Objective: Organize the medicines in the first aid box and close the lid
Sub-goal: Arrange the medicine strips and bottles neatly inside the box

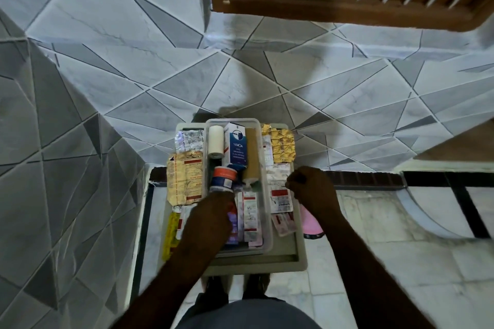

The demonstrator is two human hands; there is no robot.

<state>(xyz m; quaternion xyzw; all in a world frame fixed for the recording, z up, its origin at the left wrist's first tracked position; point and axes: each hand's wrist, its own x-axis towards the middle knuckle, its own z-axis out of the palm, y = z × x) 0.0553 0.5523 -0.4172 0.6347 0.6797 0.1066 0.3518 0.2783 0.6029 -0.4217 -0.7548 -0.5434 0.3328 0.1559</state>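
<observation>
A person is sorting medicines into the clear first aid box (260, 125), which is sitting mid-bench (267, 262); the job is looking approx half done. Lying outside on the left & waiting: 1 silver strip (188, 139), 1 big creased gold sheet (184, 179), 1 yellow strip (171, 232) and 1 white-red strip (185, 218), so 4 in all. The left hand (211, 211) is reaching into the box's near end, partly covering a purple pack (233, 224). Its fingers are hiding under the hand, so can't tell if they are grasping anything.

Sitting inside the box:
- 1 white tape roll (216, 141)
- 1 blue-white carton (235, 144)
- 1 tan bandage roll (252, 152)
- 1 orange-banded jar (223, 177)
- at least 2 blister strips (250, 216)

Lying outside on the right: 1 gold foil sheet (280, 144), a pile of white strips (278, 176) too overlapped to count, 1 red-banded strip (280, 200) and approx 2 pinkish strips (284, 224). The right hand (310, 184) is hovering at that pile w/ fingers clenched, no strip seen lifted. 1 pink bottle (310, 222) is showing below the wrist. No lid is showing for certain, so loading both side piles & closing are remaining
</observation>
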